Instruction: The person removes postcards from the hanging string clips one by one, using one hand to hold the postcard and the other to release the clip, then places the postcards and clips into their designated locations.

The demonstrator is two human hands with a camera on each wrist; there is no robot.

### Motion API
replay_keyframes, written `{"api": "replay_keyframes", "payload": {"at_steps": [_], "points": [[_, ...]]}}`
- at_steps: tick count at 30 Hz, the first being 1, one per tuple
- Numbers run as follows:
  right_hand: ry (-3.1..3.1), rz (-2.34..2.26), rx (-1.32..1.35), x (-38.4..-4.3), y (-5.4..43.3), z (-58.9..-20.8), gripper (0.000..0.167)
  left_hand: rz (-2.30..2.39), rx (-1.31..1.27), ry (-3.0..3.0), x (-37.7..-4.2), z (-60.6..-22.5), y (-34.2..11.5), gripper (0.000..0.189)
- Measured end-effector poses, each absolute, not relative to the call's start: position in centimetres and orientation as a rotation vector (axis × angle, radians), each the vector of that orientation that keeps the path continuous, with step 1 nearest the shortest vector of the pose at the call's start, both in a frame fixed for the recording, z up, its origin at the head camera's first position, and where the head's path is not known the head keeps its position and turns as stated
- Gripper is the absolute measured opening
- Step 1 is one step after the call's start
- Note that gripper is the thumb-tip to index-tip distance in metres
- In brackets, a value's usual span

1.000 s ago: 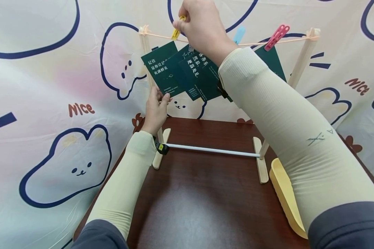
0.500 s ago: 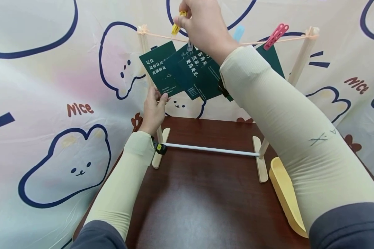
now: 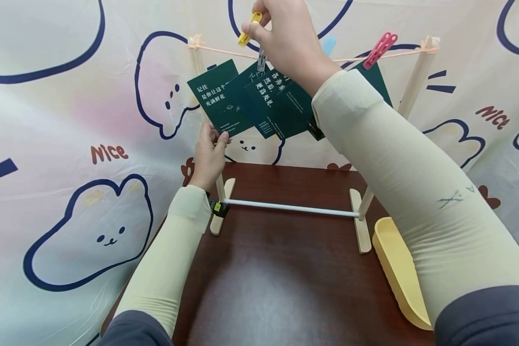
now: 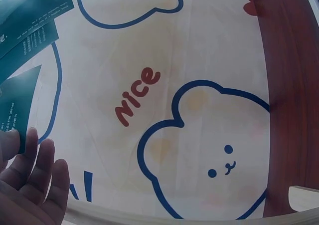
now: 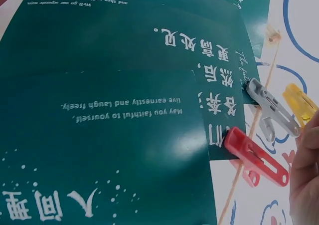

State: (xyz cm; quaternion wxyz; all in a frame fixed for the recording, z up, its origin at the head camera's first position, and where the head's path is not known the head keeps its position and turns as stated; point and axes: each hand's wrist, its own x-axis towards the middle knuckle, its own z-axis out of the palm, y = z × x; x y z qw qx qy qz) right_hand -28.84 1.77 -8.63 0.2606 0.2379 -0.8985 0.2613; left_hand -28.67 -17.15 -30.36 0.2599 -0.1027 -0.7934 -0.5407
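My left hand (image 3: 212,158) pinches the lower corner of a dark green card (image 3: 218,98) with white lettering; in the left wrist view the thumb lies over that corner (image 4: 19,120) and the other fingers are behind it. Above a thin cord (image 3: 225,51), my right hand (image 3: 291,45) pinches a yellow clothespin (image 3: 249,30), up and right of the card's top edge. Overlapping green cards (image 3: 281,103) hang to the right, partly hidden by my right forearm. A grey clothespin (image 5: 273,105) and a red clothespin (image 5: 255,156) grip cards at the cord.
The cord runs between two wooden posts (image 3: 417,79), joined low down by a white rod (image 3: 294,208). A pink clothespin (image 3: 380,50) and a light blue clothespin (image 3: 328,45) sit further right. A yellow tray (image 3: 400,274) stands on the brown table (image 3: 285,283), partly under my right arm.
My right hand has risen slightly and shifted right with the yellow clothespin, away from the cord. The left hand and its card have drifted a little left. More of the grey clothespin shows.
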Motion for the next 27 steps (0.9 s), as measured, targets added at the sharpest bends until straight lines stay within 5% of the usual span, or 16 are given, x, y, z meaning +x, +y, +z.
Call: {"api": "replay_keyframes", "payload": {"at_steps": [27], "points": [[-2.316,0.710,0.601,-27.8,5.1,-10.6,0.050,-1.489,-0.250,-2.155,-28.1,-31.9,-19.4,0.025]]}}
